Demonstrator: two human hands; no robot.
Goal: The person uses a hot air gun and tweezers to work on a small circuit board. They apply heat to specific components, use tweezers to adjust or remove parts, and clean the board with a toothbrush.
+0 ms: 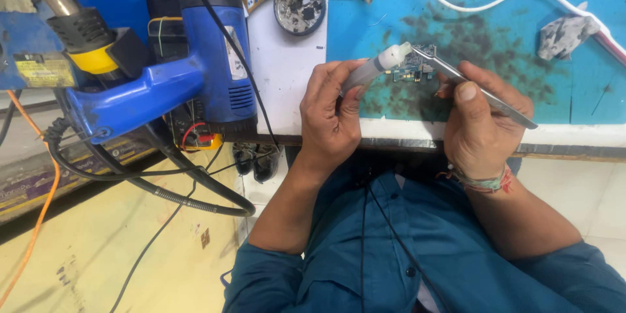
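Stained blue mat (495, 39): left hand (329, 114) closed around syringe (378, 65), right hand (479, 124) pinching tweezers (479, 91) on circuit board (412, 65); unsteady pressure could shift the board

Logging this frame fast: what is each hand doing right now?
Left hand: closed on a grey syringe, tip at the circuit board.
Right hand: closed on metal tweezers, tips at the board.

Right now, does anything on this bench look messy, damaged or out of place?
Yes. The blue mat is heavily stained with dark smudges around the small circuit board. The left hand holds a syringe-like applicator to it, the right hand holds tweezers.
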